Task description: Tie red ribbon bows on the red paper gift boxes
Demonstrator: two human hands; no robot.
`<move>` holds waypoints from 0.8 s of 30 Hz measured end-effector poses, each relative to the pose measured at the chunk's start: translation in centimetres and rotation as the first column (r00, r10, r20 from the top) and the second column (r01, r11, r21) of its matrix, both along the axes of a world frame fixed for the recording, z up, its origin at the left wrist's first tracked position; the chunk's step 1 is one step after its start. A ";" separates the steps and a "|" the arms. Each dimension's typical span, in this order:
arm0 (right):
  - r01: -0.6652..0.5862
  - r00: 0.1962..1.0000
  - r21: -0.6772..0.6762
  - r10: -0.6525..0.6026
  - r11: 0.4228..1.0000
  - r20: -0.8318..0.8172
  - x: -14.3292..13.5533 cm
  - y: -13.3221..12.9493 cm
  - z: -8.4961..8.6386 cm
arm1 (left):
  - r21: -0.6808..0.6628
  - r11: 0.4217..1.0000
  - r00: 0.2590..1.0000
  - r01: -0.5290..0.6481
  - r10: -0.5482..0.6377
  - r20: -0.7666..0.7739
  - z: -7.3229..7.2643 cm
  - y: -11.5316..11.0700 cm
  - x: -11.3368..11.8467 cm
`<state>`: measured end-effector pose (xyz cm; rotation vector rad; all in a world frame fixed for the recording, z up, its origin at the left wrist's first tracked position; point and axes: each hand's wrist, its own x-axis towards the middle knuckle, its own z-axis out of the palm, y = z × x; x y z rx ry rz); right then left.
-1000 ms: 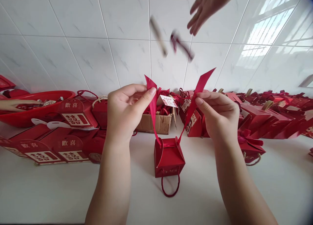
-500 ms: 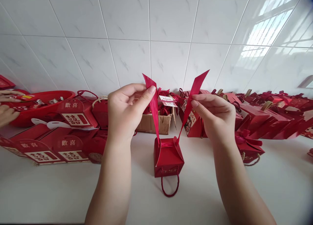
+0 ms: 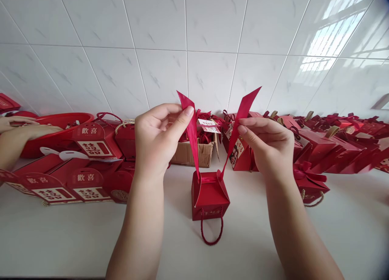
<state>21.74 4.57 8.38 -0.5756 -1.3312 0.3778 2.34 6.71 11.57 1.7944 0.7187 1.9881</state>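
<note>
Hands of another person (image 3: 39, 131) lie at a glossy red basin (image 3: 32, 149) on the far left; what they touch inside it, I can't make out from here. On my side of it stand stiff red cartons (image 3: 51, 182) with arched fronts and pale printed panels. Next comes my left hand (image 3: 159, 136), raised, thumb and forefinger pinched closed on one tail of a crimson ribbon (image 3: 192, 136), its slant-cut tip standing above the grip. The small red box (image 3: 211, 195) it is threaded through stands on the white tabletop (image 3: 60, 239), below my fingertips and about midway between my two hands, neither clearly nearer. Its top ridge runs across from left to right, and the tails rise from the two ends of that ridge, spreading into a V, flat and satiny against the smooth card. The sides flare from the narrow top, and a twisted cord loop (image 3: 212, 243) hangs down the side facing me. Behind it sits a creased brown cardboard carton (image 3: 194, 153). My right hand (image 3: 270, 138) has the other tail nipped between thumb and fingertip. Past it are a bow-topped box (image 3: 310, 191) and ranks of slanting red boxes (image 3: 322, 150).
</note>
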 end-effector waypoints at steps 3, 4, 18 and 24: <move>-0.016 1.000 -0.003 0.016 1.000 0.003 0.0 -0.1 0.0 | -0.002 1.000 1.000 -0.006 0.006 0.007 0.0 -0.1 0.0; -0.021 1.000 -0.005 0.021 1.000 0.004 0.0 -0.1 0.0 | -0.005 1.000 1.000 -0.005 0.005 0.010 0.0 -0.1 0.1; -0.039 0.999 -0.008 0.039 0.999 0.012 -0.1 -0.1 0.0 | -0.023 1.000 1.000 -0.009 0.009 -0.018 0.0 0.0 0.0; -0.031 0.999 0.003 0.031 1.000 0.021 -0.2 0.1 0.0 | -0.014 1.000 1.000 -0.017 0.017 -0.010 0.0 0.1 -0.2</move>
